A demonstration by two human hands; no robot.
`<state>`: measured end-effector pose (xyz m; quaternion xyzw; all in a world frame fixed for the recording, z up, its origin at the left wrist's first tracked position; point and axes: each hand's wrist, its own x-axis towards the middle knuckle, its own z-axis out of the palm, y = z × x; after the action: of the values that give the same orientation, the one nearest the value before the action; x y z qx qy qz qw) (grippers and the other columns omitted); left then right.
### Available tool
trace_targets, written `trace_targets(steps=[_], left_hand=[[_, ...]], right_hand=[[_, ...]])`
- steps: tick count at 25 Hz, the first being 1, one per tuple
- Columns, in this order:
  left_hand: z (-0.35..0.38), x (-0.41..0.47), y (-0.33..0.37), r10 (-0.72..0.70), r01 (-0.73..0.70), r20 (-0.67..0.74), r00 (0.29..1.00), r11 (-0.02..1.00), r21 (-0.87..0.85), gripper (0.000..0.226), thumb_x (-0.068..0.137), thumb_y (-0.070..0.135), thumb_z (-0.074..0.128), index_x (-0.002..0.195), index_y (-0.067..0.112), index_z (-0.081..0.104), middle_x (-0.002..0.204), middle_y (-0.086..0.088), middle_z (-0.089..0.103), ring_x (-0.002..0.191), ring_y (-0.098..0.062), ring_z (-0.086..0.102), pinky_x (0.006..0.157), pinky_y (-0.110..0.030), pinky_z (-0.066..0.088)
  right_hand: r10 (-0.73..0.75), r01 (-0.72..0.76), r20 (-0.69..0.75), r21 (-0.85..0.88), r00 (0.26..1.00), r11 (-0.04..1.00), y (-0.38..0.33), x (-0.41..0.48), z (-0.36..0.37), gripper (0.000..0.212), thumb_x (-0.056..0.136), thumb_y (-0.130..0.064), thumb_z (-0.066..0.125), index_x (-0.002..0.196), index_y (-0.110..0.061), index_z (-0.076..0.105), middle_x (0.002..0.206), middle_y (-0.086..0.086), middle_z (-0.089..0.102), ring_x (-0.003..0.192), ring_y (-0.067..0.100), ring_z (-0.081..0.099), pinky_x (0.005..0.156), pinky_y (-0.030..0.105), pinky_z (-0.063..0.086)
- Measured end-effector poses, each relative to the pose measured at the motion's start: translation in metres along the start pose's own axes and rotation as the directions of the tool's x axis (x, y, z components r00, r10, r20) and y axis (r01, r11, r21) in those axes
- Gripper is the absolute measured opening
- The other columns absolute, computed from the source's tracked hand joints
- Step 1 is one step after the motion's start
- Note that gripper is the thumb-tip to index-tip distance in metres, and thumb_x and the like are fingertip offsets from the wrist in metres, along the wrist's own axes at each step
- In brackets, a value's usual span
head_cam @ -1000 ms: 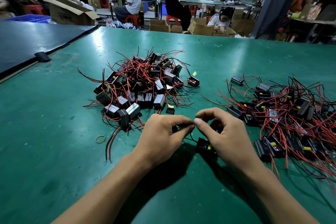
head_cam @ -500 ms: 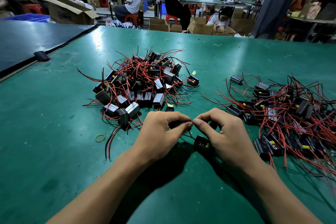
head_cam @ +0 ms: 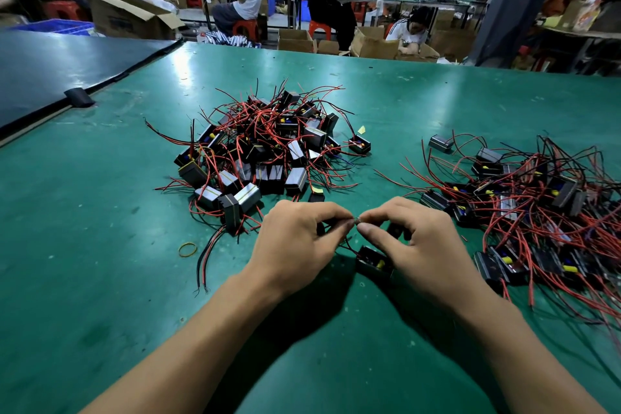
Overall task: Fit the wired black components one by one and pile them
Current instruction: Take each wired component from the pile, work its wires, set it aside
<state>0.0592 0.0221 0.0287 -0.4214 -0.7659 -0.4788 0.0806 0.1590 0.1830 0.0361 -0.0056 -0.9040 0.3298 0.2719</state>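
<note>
Green matting covered the tabletop [head_cam: 100, 245], and both bare forearms reached in from the near edge. The left hand [head_cam: 295, 245] and the right hand [head_cam: 416, 245] met at the middle, thumb and forefinger tips of each pinched together on something small and pale [head_cam: 357, 220] held between them; it was too small to tell what it was. The other fingers of both hands curled loosely under. Just below the fingertips, a black component [head_cam: 373, 260] with a yellow part inside lay on the tabletop, partly tucked under the right hand, and thin red and black leads rose from it toward the pinch.

Beyond the left hand sat a heap of black components [head_cam: 262, 158], their red and black wires sticking out in all directions. One unit [head_cam: 359, 144] lay just off the heap's right edge, with a small yellow scrap [head_cam: 361, 129] near it. A second, looser spread of wired components [head_cam: 524, 205] lay to the right of the right hand, reaching the frame's edge. A yellow rubber band [head_cam: 187, 249] lay flat on the tabletop left of the left hand, beside two long leads [head_cam: 205, 262] trailing from the heap. A dark mat [head_cam: 50, 77] lay along the far left. Behind the tabletop, people sat at benches among cardboard boxes [head_cam: 127, 17].
</note>
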Motion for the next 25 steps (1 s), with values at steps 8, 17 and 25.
trace_targets(steps=[8,17,25], left_hand=[[-0.002,0.001,-0.001,0.102,-0.112,0.066,0.993,0.980,0.165,0.013,0.086,0.031,0.066,0.088,0.024,0.076,0.075,0.006,0.074,0.068,-0.018,0.068,0.066,-0.037,0.052],[-0.023,0.014,-0.021,-0.364,0.351,0.159,0.918,0.930,0.108,0.021,0.091,0.036,0.066,0.084,0.020,0.076,0.074,0.003,0.073,0.069,-0.009,0.066,0.069,-0.027,0.053],[-0.026,0.018,-0.006,-0.410,0.304,0.441,0.798,0.907,0.292,0.022,0.076,0.045,0.079,0.087,0.026,0.077,0.073,0.011,0.072,0.062,0.006,0.060,0.052,-0.004,0.041]], right_hand=[[0.026,-0.026,-0.084,-0.006,0.996,1.000,-0.003,-0.001,0.002,0.008,0.087,-0.021,0.076,0.082,-0.024,0.071,0.076,-0.016,0.065,0.065,0.007,0.057,0.061,0.014,0.040],[0.395,-0.397,0.067,0.280,0.916,0.874,0.000,0.005,-0.001,0.031,0.099,-0.036,0.055,0.083,-0.019,0.076,0.076,-0.011,0.072,0.063,-0.002,0.056,0.066,0.014,0.045],[0.410,-0.411,0.218,-0.041,0.886,0.911,-0.002,0.001,0.013,0.015,0.094,-0.034,0.065,0.089,-0.025,0.076,0.078,-0.015,0.074,0.076,-0.001,0.065,0.074,0.020,0.048]])
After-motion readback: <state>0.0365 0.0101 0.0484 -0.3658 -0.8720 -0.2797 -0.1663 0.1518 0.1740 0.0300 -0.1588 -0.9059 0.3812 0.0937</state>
